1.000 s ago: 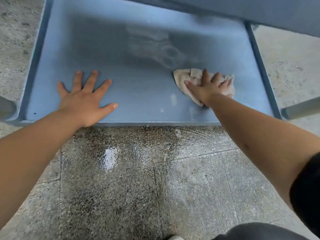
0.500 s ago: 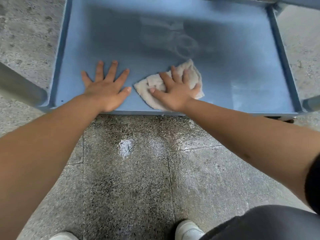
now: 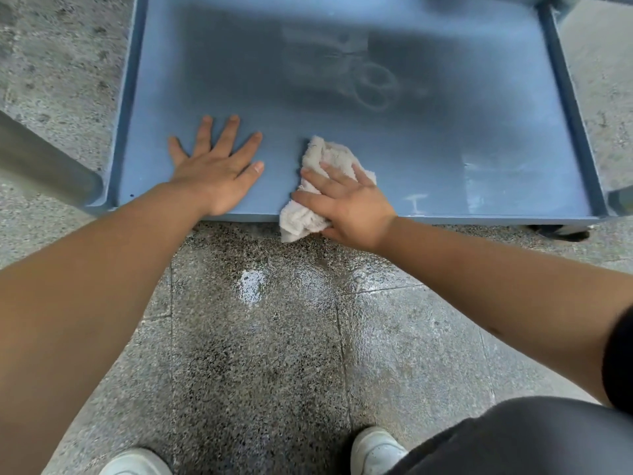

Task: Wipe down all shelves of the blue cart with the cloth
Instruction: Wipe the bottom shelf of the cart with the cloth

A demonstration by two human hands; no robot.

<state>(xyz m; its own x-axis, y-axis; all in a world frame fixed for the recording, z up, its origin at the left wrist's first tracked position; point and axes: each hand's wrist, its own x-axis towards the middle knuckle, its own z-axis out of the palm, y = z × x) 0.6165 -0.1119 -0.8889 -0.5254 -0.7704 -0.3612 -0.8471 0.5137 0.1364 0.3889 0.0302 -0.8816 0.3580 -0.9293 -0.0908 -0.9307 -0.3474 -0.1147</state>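
The blue cart's low shelf (image 3: 428, 159) fills the upper half of the view, its far part dusty with ring marks. A crumpled beige cloth (image 3: 318, 159) lies at the shelf's front edge and hangs over the lip. My right hand (image 3: 346, 204) presses on the cloth, thumb curled under its lower end. My left hand (image 3: 219, 169) lies flat on the shelf to the left of the cloth, fingers spread, holding nothing.
A raised blue rim (image 3: 568, 108) bounds the shelf left and right. A grey cart post (image 3: 41, 162) crosses at the left, another (image 3: 620, 197) at the right with a dark caster (image 3: 558, 231) below. The speckled stone floor (image 3: 260, 320) is wet. My white shoes (image 3: 373, 450) stand at the bottom.
My right hand has dragged the cloth from the shelf's right side leftwards, then back to the front edge, where it now overhangs. My left hand has stayed flat on the shelf.
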